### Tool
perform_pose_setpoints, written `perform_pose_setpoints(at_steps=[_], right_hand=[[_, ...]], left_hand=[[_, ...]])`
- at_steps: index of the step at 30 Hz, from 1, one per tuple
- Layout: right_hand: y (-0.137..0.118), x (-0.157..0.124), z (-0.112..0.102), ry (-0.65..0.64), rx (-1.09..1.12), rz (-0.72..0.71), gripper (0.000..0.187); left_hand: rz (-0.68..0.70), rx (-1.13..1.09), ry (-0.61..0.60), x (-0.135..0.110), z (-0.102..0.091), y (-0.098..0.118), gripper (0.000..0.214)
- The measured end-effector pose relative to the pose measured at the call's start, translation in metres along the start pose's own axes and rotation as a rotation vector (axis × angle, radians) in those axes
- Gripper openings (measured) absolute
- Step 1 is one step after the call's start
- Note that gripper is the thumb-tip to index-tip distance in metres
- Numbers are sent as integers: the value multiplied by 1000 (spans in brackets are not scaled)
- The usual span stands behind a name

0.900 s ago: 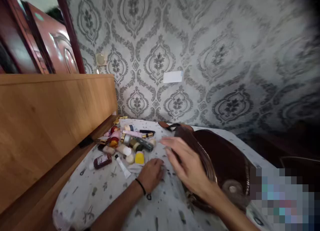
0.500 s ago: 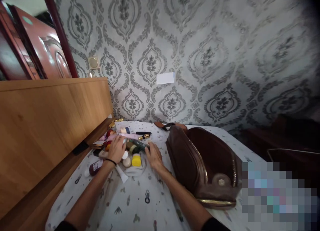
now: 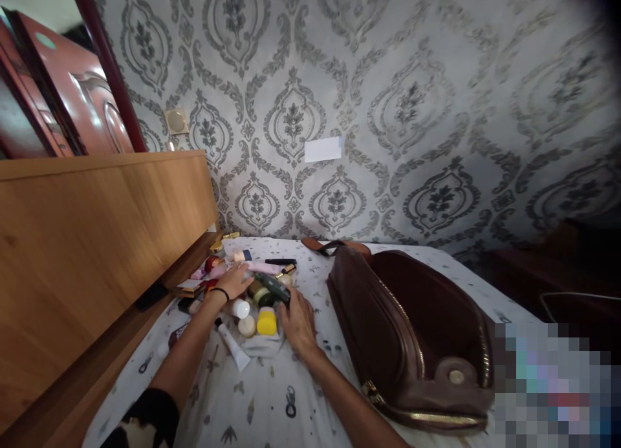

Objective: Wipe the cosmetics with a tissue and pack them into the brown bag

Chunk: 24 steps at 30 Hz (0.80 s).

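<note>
My left hand [image 3: 233, 282], a dark band at its wrist, reaches over a pile of cosmetics with its fingers stretched out. By its fingertips lies a pale pink tube [image 3: 264, 267]. My right hand [image 3: 299, 320] has its thumb and fingers around the near end of a dark green tube [image 3: 272, 286]. Just left of that hand is a yellow-capped container [image 3: 266, 321], beside a round cream-coloured item [image 3: 247, 326]. A white cap [image 3: 240, 308] shows below my left hand. Nearer to me lies a white squeeze tube [image 3: 233, 348] with a black cap.
A brown leather bag [image 3: 359, 319] with gold zips lies unzipped on the patterned sheet [image 3: 262, 409], to the right. Its strap [image 3: 334, 246] reaches toward the wall. A wooden board [image 3: 111, 222] borders the left side. A black pen-like item [image 3: 280, 262] lies behind the pile.
My left hand has moved forward and slightly right over the pile, uncovering the black-capped white tube. My right thumb and fingers have come around the dark green tube's end. The view has shifted slightly.
</note>
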State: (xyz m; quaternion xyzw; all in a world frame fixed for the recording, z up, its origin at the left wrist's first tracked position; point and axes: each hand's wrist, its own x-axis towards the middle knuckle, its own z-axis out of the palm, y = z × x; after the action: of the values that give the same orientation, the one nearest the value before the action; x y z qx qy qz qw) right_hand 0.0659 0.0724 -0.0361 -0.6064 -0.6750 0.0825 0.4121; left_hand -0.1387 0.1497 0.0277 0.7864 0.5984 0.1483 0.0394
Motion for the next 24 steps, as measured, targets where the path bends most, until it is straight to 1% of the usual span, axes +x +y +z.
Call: perform_pose_setpoints(at_steps=[5,9,13,17,21,24], right_hand=[[2,-1,1,6,10,-2,43],[4,-1,2,3,7,-10,43],[5,0,3,4,3,-16,44],[5,0,3,13,24,-21,44],[7,-1,4,19,36,-26,42],[10,-1,6,24,35,-20,44]], left_hand=[[81,-31,-41,16,1,1,31],[118,-56,-26,27,6,-1,24],[112,-72,31,39,13,-7,25],[65,-95,60,49,19,-13,26],[14,-113,56,57,21,-13,34],[22,-123,21,63,19,-8,45]])
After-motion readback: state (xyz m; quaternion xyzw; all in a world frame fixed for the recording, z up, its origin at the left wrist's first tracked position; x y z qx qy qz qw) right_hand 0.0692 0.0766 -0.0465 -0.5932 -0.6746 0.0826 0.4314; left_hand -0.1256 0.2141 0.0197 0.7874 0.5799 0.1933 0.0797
